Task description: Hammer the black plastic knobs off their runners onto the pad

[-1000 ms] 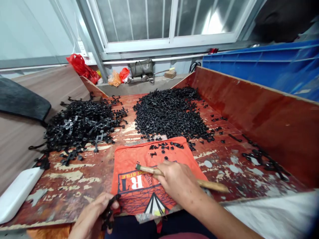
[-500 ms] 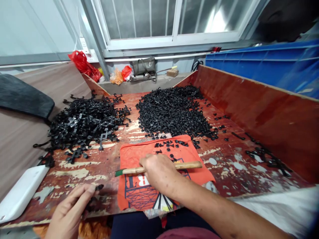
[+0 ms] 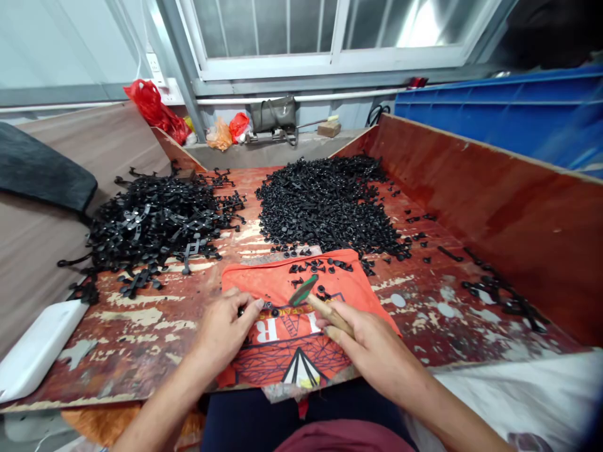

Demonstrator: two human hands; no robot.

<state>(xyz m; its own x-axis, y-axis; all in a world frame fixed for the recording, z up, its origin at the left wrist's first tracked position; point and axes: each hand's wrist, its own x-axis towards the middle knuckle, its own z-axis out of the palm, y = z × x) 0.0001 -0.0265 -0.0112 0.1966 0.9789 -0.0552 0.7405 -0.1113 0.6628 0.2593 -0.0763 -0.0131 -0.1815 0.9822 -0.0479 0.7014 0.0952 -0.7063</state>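
Note:
My left hand [image 3: 230, 323] rests at the left edge of the orange cloth [image 3: 287, 285], its thumb and fingers closed on a small black part [image 3: 241, 310]. Most of that part is hidden by the fingers. Just right of the thumb lie a couple of small black round-headed pieces [image 3: 275, 312]. My right hand [image 3: 355, 329] grips a wooden-handled tool [image 3: 330, 314] over the cloth. Its green head [image 3: 302, 290] points up and left, and blur hides its exact kind. Several black stud-like pieces [image 3: 323, 263] are scattered along the cloth's far side.
A heap of small black pieces [image 3: 325, 207] lies beyond the cloth. Linked black strips [image 3: 155, 223] are piled at left. A white plastic case [image 3: 42, 348] sits at the left front. A reddish board [image 3: 490, 226] walls the right side, with a blue crate [image 3: 509, 119] behind it.
My left hand has moved right and up onto the cloth with the black part. My right hand has shifted right, and the tool has swung round in it. The view has tilted slightly.

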